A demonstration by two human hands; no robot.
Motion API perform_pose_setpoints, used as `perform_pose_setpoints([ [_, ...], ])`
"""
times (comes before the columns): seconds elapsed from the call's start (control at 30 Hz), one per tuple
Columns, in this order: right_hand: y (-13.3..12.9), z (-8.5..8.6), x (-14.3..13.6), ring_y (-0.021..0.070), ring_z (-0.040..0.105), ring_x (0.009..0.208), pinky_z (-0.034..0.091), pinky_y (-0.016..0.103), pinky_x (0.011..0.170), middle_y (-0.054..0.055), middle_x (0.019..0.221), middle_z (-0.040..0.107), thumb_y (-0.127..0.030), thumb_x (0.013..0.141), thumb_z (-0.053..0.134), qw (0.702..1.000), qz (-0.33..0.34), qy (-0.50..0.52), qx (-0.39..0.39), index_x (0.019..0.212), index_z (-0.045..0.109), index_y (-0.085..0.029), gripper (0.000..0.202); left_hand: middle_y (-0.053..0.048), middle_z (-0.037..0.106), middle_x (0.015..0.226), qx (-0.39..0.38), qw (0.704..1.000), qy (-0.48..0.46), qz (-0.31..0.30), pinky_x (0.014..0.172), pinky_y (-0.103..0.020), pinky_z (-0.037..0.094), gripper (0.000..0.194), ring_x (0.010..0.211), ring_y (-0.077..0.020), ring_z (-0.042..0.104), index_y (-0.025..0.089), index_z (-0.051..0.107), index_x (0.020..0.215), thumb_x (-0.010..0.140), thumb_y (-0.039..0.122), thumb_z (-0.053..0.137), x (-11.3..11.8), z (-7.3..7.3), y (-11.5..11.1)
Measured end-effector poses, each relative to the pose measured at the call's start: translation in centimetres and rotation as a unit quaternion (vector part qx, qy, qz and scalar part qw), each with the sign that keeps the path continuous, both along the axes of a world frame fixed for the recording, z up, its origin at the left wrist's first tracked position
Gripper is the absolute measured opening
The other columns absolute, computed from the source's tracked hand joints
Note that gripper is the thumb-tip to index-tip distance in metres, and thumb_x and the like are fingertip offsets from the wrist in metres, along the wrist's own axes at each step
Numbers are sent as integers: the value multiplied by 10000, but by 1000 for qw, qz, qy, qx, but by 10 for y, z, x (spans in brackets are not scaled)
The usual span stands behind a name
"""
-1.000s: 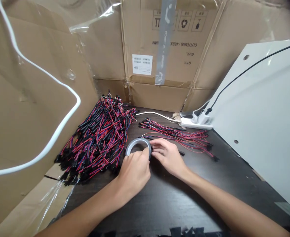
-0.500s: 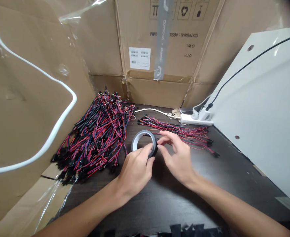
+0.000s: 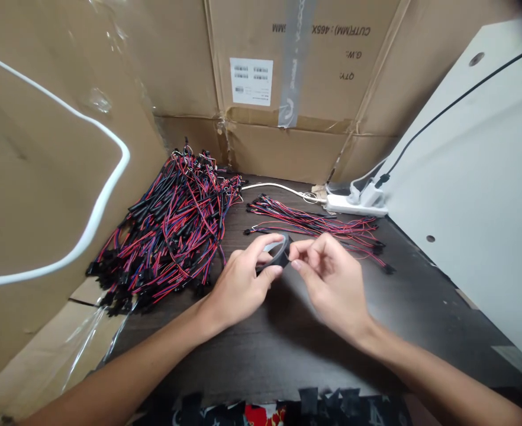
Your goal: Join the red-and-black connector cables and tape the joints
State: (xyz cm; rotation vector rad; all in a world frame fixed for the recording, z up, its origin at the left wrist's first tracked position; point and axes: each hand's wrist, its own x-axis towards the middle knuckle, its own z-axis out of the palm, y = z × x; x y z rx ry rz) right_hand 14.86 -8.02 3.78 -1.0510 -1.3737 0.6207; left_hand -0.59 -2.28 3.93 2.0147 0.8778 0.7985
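My left hand [image 3: 242, 285] is closed around a roll of black tape [image 3: 282, 255], its fingers and thumb on the ring. The roll stands tilted, with its grey inner core partly showing. Against the roll's right side, my right hand [image 3: 335, 284] pinches the edge of the tape between thumb and fingers. Beyond both hands lies a small bundle of red and black wires [image 3: 305, 219] with black connectors. One black-sleeved wire [image 3: 267, 228] lies a little apart at the bundle's near side, partly hidden behind my hands.
A large heap of red, blue and black wires [image 3: 172, 225] fills the left of the dark table [image 3: 287, 355]. A white power strip [image 3: 354, 205] sits at the back right beside a white panel [image 3: 474, 177]. Cardboard [image 3: 287, 148] walls the back and left. Black tape pieces [image 3: 308, 401] hang along the front edge.
The roll has turned from facing up to standing tilted in my left hand. My right fingers have closed onto the tape at its side. The camera view has shifted slightly.
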Motion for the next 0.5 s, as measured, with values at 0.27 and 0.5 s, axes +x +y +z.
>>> perform_pose_setpoints([
  [0.27,8,-6,3,145,560,873,499,272,685,27,981,558,-47,766,563,997,-24,-68,-7,963,473,-230,284,28,634,690,119,990,57,46,639,-232,475,175,618,-111,597,198,640,992,829,184,576,-5,0,10],
  [0.5,16,-12,6,136,543,849,527,251,631,98,1218,464,-57,747,556,980,-3,-195,-26,1264,442,-220,554,12,687,831,182,980,79,21,770,-242,491,191,725,-113,636,188,638,975,810,116,576,-1,-2,5],
])
